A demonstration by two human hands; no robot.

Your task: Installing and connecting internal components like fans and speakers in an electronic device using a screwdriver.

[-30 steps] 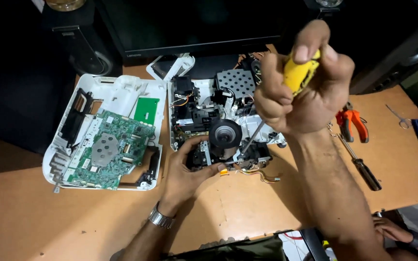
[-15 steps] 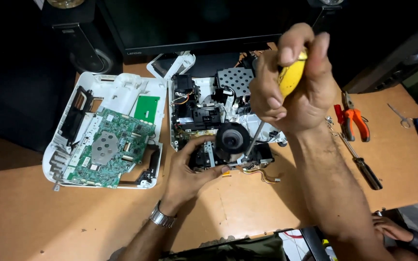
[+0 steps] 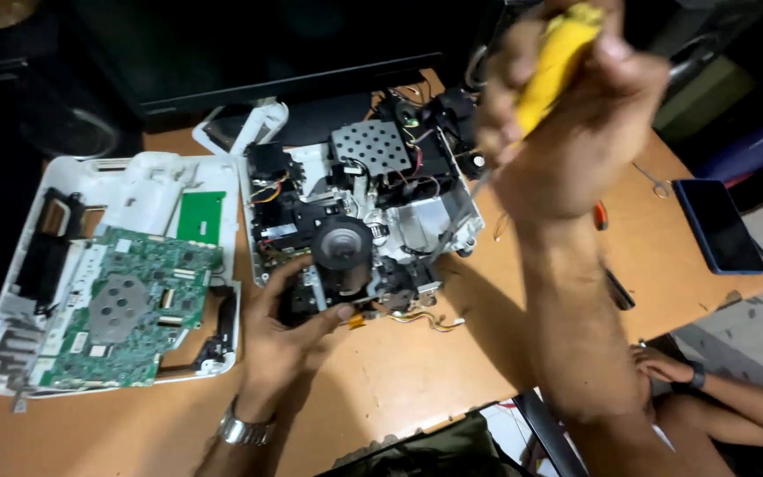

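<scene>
An opened projector chassis (image 3: pixel 417 208) with a round black lens (image 3: pixel 343 245), wires and a perforated metal plate lies on the wooden desk (image 3: pixel 417 371). My left hand (image 3: pixel 286 331) grips the chassis's near edge, thumb beside the lens block. My right hand (image 3: pixel 567 124) is raised over the chassis's right side, fist closed on a yellow-handled screwdriver (image 3: pixel 551 62) whose shaft points down towards the chassis. The tip is hard to make out.
The white top cover (image 3: pixel 147 190) lies upside down at left, carrying a green circuit board (image 3: pixel 125 305). A dark phone (image 3: pixel 719 225) lies at right, with small tools near my forearm. Another person's hand (image 3: pixel 664 364) shows below the desk edge. A monitor stands behind.
The view has swung and moved closer. My right hand with the screwdriver sits higher and further right in view. My left hand keeps its hold by the lens.
</scene>
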